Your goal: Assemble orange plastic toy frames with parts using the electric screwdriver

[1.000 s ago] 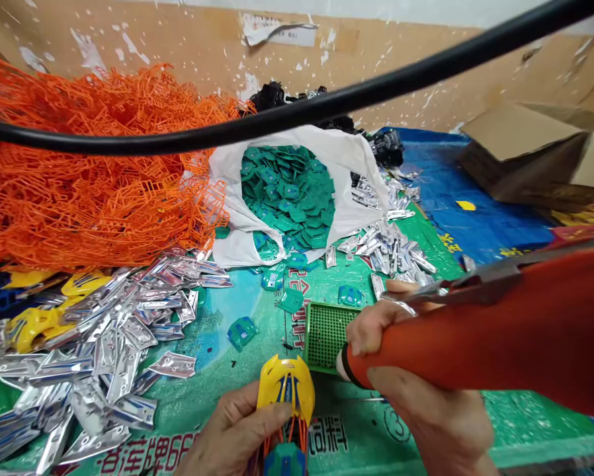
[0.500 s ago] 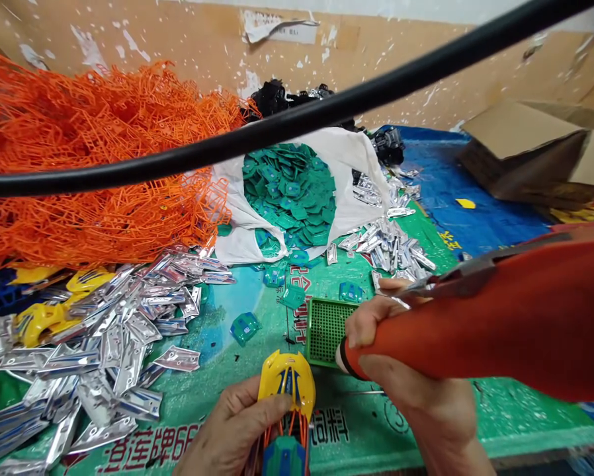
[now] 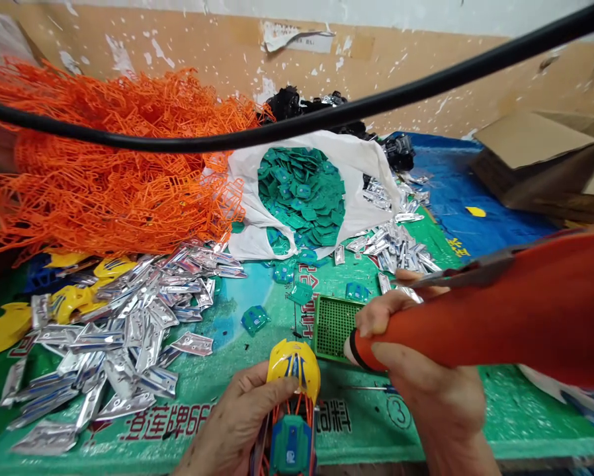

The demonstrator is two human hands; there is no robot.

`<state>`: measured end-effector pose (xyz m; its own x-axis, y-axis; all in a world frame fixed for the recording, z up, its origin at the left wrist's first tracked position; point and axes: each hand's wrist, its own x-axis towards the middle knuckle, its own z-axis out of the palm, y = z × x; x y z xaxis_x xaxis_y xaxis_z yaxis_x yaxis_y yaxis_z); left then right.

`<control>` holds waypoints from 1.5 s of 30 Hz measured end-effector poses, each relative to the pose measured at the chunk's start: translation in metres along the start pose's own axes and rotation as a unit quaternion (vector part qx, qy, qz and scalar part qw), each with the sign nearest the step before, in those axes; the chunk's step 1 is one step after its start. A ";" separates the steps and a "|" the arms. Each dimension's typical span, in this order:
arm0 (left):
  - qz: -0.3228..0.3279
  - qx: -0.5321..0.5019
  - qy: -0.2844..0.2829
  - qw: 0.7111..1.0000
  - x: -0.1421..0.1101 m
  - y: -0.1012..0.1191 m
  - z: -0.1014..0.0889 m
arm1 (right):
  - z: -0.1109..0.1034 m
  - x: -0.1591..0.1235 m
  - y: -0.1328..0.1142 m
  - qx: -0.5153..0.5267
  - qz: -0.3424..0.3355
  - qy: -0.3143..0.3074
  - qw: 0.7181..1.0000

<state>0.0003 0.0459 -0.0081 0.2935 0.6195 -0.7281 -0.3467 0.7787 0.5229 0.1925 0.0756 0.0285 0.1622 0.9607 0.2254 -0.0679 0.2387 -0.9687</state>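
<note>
While the left hand [image 3: 237, 423] clenches a yellow plastic toy-car shell [image 3: 293, 365] low over a printed green tarpaulin [image 3: 530, 413], the right hand [image 3: 421, 377] grasps orange-handled cutters [image 3: 480, 324], steel blades angled away, beside a green perforated tray [image 3: 334, 327].

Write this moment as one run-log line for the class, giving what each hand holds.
left hand: yellow plastic part on orange frame | right hand: orange-handled tool | nearby: green perforated tray
</note>
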 end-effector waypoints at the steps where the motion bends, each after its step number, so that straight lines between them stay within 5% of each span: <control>1: 0.000 0.000 0.003 1.000 0.000 0.000 0.000 | 0.000 0.000 -0.004 0.029 -0.003 0.004 1.000; 9: 0.007 -0.032 -0.015 0.999 0.003 -0.003 0.002 | 0.008 -0.006 -0.028 0.162 -0.006 -0.057 0.985; 19: 0.018 -0.054 -0.008 0.998 0.005 -0.008 -0.002 | 0.031 -0.014 -0.021 0.164 -0.055 -0.075 0.982; 45: 0.034 -0.058 0.009 0.998 -0.001 -0.007 0.007 | 0.032 -0.020 -0.009 0.053 -0.046 -0.082 0.994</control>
<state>0.0087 0.0411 -0.0081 0.2498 0.6675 -0.7015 -0.4656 0.7180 0.5174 0.1588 0.0586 0.0357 0.0111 0.9424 0.3343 -0.1658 0.3314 -0.9288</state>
